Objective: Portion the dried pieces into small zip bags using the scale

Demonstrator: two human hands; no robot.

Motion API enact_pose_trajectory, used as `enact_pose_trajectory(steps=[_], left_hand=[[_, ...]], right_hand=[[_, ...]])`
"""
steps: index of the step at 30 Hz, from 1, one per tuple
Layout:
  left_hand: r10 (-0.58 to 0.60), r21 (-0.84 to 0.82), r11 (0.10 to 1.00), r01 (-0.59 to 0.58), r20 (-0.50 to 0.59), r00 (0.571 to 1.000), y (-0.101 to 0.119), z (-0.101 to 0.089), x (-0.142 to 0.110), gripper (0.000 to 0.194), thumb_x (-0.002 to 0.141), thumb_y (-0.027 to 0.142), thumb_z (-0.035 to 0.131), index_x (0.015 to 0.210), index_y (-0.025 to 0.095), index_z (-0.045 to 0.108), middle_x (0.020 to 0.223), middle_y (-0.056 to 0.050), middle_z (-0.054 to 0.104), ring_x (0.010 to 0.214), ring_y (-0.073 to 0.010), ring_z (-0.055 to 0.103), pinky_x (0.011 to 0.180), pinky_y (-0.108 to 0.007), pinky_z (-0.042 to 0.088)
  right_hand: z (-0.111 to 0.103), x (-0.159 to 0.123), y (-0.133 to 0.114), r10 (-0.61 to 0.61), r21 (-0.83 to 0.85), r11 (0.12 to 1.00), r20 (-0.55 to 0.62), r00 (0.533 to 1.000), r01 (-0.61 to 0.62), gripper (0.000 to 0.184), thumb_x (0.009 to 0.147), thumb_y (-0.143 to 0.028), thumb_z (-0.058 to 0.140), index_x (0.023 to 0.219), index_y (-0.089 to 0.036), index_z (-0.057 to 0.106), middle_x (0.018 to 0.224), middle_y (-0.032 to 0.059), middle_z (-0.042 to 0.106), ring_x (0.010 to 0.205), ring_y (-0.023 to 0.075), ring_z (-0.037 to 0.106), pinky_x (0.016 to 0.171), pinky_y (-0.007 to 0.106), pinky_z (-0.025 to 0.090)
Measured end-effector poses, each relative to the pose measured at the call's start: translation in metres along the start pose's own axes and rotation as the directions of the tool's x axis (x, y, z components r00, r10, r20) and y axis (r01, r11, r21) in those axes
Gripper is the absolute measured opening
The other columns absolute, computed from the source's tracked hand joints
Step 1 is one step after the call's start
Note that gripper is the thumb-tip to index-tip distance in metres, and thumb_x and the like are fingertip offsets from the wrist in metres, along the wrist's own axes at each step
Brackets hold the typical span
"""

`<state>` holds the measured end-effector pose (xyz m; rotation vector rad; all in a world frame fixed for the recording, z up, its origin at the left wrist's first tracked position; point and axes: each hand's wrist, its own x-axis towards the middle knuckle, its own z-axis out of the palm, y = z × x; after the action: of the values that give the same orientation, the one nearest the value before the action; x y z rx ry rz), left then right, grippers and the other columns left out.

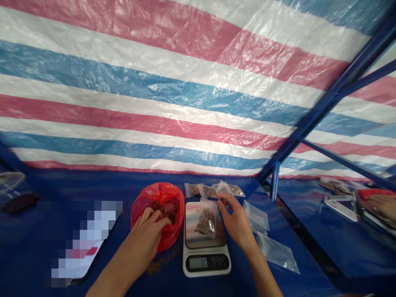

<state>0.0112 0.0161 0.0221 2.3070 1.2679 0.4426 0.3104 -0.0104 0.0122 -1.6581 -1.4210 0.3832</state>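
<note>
My left hand (147,231) reaches into a red plastic bag (142,198) with its fingers curled down at dark brown dried pieces. Whatever lies under the fingertips is hidden. A small reddish-brown cup-like thing (168,209) sits among the pieces just beyond the fingers. On the metal plate of a white digital kitchen scale (192,270) lies a clear zip bag (206,222) partly filled with brown bits. At its upper right corner, my right hand (234,216) has thumb and forefinger together, seemingly pinching the bag's edge. The scale's display is lit, too small to read surely.
Several filled zip bags (210,191) lie in a row behind the scale. Flat unfilled zip bags (278,251) rest to the right. A blurred-out white thing (89,247) lies at left. Blue metal bars (297,136) and striped sheeting (154,90) rise behind.
</note>
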Motion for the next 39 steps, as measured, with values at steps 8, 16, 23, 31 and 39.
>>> enact_pose_trajectory(steps=[8, 16, 23, 31, 39], left_hand=[[-0.023, -0.002, 1.000, 0.023, 0.023, 0.999, 0.000, -0.011, -0.012, 0.029, 0.096, 0.046, 0.059, 0.108, 0.031, 0.080, 0.111, -0.007, 0.074, 0.114, -0.0293, 0.059, 0.105, -0.047, 0.048], [-0.016, 0.049, 0.999, 0.022, -0.125, 0.992, 0.000, -0.006, -0.004, 0.042, 0.102, 0.052, 0.044, 0.110, 0.030, 0.080, 0.109, -0.005, 0.077, 0.108, -0.0280, 0.063, 0.100, -0.048, 0.051], [0.054, 0.096, 0.995, -0.026, -0.300, 0.953, 0.000, -0.020, -0.004, 0.045, 0.101, 0.056, 0.047, 0.125, 0.029, 0.073, 0.121, -0.006, 0.075, 0.117, -0.0280, 0.062, 0.105, -0.046, 0.050], [0.078, 0.240, 0.969, -0.050, -0.108, 0.991, -0.016, -0.008, -0.030, 0.035, 0.085, 0.029, 0.071, 0.119, 0.033, 0.075, 0.121, -0.004, 0.077, 0.119, -0.0297, 0.067, 0.104, -0.044, 0.049], [0.053, 0.295, 0.955, -0.017, -0.115, 0.992, -0.033, -0.008, -0.028, 0.031, 0.098, 0.027, 0.048, 0.102, 0.029, 0.079, 0.102, -0.005, 0.080, 0.106, -0.0287, 0.066, 0.093, -0.045, 0.048]], right_hand=[[-0.018, -0.016, 0.018, 0.255, 0.248, 0.954, -0.367, 0.895, -0.170, 0.046, 0.090, -0.056, 0.059, 0.110, -0.017, 0.073, 0.114, 0.0147, 0.076, 0.098, 0.0300, 0.070, 0.086, 0.043, 0.054], [-0.026, -0.031, 0.001, 0.218, 0.231, 0.963, -0.351, 0.911, -0.141, 0.041, 0.092, -0.054, 0.058, 0.105, -0.019, 0.074, 0.108, 0.0116, 0.076, 0.095, 0.0277, 0.071, 0.085, 0.041, 0.054], [-0.026, -0.049, -0.028, 0.014, 0.110, 0.994, -0.246, 0.969, 0.013, 0.025, 0.100, -0.040, 0.054, 0.103, -0.024, 0.074, 0.103, 0.0056, 0.075, 0.092, 0.0214, 0.069, 0.083, 0.033, 0.053], [-0.041, -0.056, -0.043, -0.069, 0.048, 0.995, -0.307, 0.949, 0.088, 0.020, 0.101, -0.033, 0.055, 0.101, -0.025, 0.073, 0.099, 0.0030, 0.074, 0.086, 0.0180, 0.068, 0.076, 0.028, 0.053], [-0.040, -0.073, -0.059, -0.080, 0.080, 0.991, -0.265, 0.961, 0.104, 0.019, 0.101, -0.031, 0.054, 0.102, -0.025, 0.072, 0.100, 0.0035, 0.075, 0.091, 0.0189, 0.070, 0.078, 0.028, 0.054]])
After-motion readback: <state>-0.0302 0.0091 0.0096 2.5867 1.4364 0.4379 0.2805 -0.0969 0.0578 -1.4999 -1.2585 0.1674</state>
